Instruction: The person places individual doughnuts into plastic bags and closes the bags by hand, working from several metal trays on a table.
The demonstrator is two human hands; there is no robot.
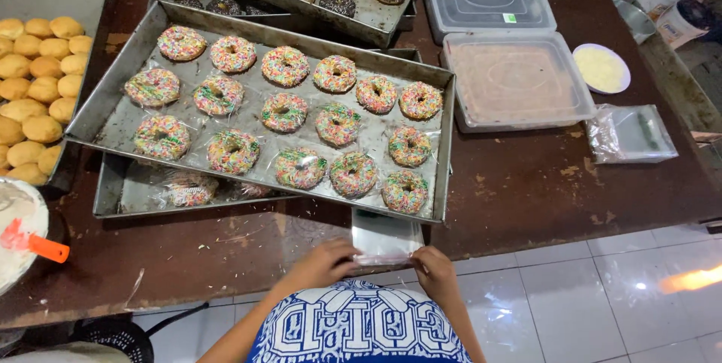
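Pinching a clear plastic bag at the desk's near edge, the left hand and right hand close on its bottom corners, wrists low. Just beyond, a tray of sprinkled doughnuts overhangs; bare desk lies rightward.

Fourteen sprinkled doughnuts are lying on the top metal tray. Seven chocolate doughnuts are showing whole on the far tray. Two lidded plastic tubs are sitting on the surface. Two hands are pinching one clear bag.
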